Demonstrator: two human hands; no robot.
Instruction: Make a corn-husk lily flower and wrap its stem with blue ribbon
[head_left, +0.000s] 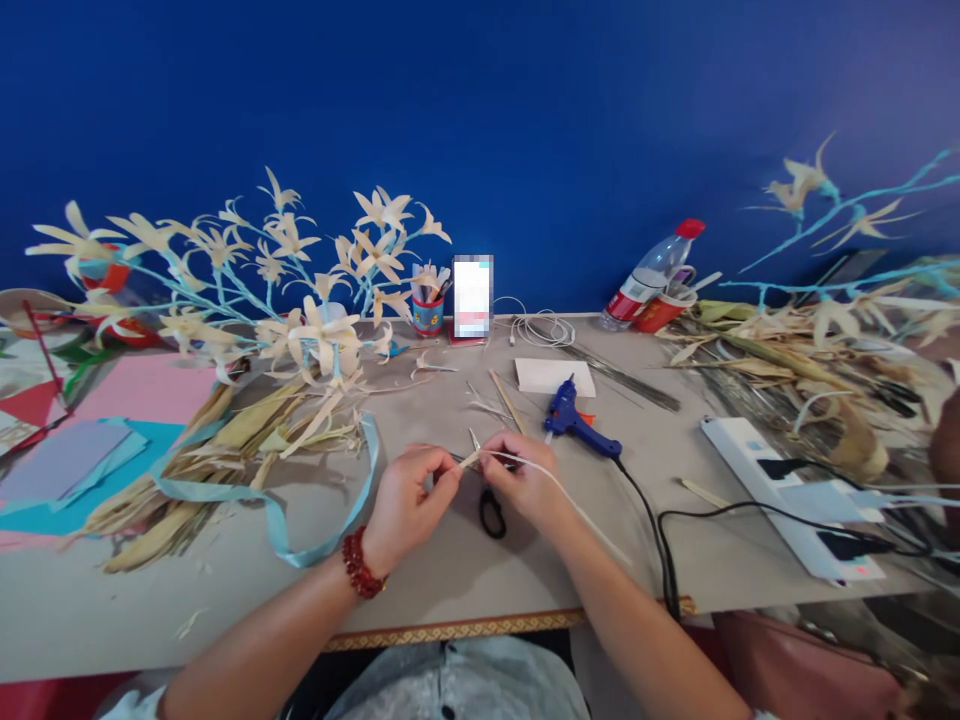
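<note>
My left hand [417, 503], with a red bead bracelet [363, 563] at its wrist, is closed in a pinch on a narrow pale strip [469, 461] that looks like corn husk. My right hand [519, 477] pinches the other end of it, close beside the left fingertips. From the right fingers a thin white wire-like stem [559, 487] trails down over the right forearm; how it joins the strip is hidden. Under the hands lie scissors with a black handle [492, 514], their blades partly covered. A blue glue gun [577, 420] rests right of my right hand.
Husk flowers on blue stems [292, 270] stand at the left, behind dry husks [247, 440] and a light blue ribbon [281, 530]. A phone [472, 297] leans by the wall. At the right are a bottle [649, 275], wires [626, 380] and a power strip [780, 500] with black cords.
</note>
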